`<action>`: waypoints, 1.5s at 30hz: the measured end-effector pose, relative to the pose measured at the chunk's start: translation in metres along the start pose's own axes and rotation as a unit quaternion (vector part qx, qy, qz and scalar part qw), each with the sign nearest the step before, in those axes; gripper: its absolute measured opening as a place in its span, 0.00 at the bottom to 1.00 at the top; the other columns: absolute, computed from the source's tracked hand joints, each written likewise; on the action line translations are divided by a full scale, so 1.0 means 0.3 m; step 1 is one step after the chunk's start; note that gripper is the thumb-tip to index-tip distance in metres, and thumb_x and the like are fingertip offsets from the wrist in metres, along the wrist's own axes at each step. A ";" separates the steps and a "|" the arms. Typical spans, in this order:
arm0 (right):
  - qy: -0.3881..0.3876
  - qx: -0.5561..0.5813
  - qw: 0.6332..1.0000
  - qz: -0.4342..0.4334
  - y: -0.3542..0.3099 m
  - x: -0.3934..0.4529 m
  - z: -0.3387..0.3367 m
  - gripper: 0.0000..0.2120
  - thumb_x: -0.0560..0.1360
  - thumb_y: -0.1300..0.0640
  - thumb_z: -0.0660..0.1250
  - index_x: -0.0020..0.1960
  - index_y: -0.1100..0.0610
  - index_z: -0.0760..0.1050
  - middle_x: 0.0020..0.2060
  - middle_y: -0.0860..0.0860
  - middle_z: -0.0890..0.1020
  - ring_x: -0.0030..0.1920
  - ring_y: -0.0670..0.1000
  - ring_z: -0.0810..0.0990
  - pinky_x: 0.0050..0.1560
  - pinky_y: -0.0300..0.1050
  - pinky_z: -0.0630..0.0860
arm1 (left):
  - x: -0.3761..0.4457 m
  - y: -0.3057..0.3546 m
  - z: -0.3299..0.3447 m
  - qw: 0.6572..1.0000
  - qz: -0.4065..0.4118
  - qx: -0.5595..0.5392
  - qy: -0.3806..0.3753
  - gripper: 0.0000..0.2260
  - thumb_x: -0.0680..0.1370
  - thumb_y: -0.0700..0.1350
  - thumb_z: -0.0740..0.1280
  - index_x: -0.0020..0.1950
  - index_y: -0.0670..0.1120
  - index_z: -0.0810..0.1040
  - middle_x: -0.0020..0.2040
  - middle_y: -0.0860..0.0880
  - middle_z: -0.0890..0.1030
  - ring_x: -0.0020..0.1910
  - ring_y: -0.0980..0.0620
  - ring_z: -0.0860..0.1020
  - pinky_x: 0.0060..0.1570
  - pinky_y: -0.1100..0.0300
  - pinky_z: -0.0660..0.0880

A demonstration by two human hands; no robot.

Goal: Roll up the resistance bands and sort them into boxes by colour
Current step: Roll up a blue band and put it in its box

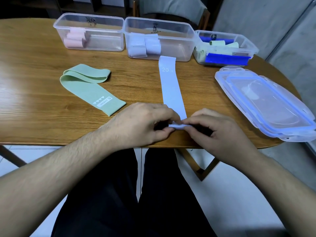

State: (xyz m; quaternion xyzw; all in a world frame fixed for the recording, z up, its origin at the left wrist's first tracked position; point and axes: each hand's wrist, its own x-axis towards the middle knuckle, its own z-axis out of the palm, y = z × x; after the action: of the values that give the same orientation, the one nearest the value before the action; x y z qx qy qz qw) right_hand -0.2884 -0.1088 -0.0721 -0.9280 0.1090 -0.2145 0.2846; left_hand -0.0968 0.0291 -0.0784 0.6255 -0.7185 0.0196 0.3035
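Note:
A pale lilac band (170,86) marked "20 LB" lies straight on the table, running from the middle box toward me. Its near end is curled into a small roll at the table's front edge. My left hand (145,124) and my right hand (215,130) both pinch that roll from either side. A green band (89,88) marked "HEAVY" lies loosely folded to the left. Three clear boxes stand at the back: the left box (106,19) holds pink rolls, the middle box (179,26) lilac rolls, the right box (248,41) green rolls and blue clips.
A stack of clear lids with blue seals (266,103) lies on the right end of the wooden table (34,103). A chair back (172,9) stands behind the boxes. My dark-trousered legs sit below the table's front edge.

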 end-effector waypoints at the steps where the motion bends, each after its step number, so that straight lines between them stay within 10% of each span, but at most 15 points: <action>1: 0.003 0.001 1.000 0.003 0.003 0.002 -0.003 0.07 0.77 0.58 0.71 0.54 0.52 0.84 0.43 0.40 0.79 0.44 0.47 0.78 0.43 0.31 0.68 | 0.001 0.001 0.000 1.000 -0.002 -0.002 -0.001 0.08 0.77 0.46 0.69 0.55 0.50 0.81 0.47 0.59 0.80 0.41 0.70 0.69 0.41 0.65 0.72; 6: 0.011 -0.001 1.000 0.028 0.009 0.023 0.010 0.06 0.76 0.61 0.71 0.50 0.51 0.82 0.36 0.37 0.74 0.37 0.47 0.73 0.39 0.30 0.66 | 0.003 0.010 0.005 1.000 -0.020 -0.002 -0.001 0.06 0.78 0.47 0.68 0.54 0.52 0.80 0.47 0.59 0.78 0.43 0.61 0.77 0.42 0.55 0.78; 20: -0.015 -0.058 0.998 0.034 0.014 0.028 0.016 0.09 0.76 0.51 0.70 0.55 0.50 0.82 0.47 0.41 0.74 0.41 0.47 0.75 0.40 0.29 0.66 | 0.002 0.004 0.010 0.998 -0.053 0.027 0.007 0.08 0.75 0.49 0.72 0.53 0.50 0.85 0.49 0.55 0.78 0.41 0.63 0.72 0.40 0.73 0.66; 34: -0.021 -0.033 0.999 0.011 0.029 0.086 -0.008 0.05 0.77 0.58 0.70 0.49 0.48 0.78 0.39 0.33 0.73 0.38 0.48 0.72 0.37 0.34 0.66 | 0.028 -0.012 0.022 0.995 -0.093 -0.018 0.013 0.09 0.79 0.48 0.65 0.54 0.48 0.84 0.49 0.54 0.79 0.45 0.58 0.78 0.48 0.59 0.75; 45: 0.019 -0.063 0.998 0.007 0.058 0.093 0.020 0.03 0.77 0.54 0.69 0.49 0.51 0.81 0.46 0.41 0.76 0.40 0.47 0.76 0.38 0.30 0.67 | 0.017 -0.019 0.027 0.995 -0.089 0.033 0.021 0.11 0.76 0.53 0.70 0.56 0.51 0.82 0.52 0.55 0.74 0.39 0.62 0.69 0.40 0.66 0.70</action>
State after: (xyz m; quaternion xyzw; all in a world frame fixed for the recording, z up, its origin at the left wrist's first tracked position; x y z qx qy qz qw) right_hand -0.2625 -0.1291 -0.0774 -0.9389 0.1347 -0.2229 0.2252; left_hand -0.0951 0.0201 -0.0847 0.6964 -0.6522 0.0290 0.2979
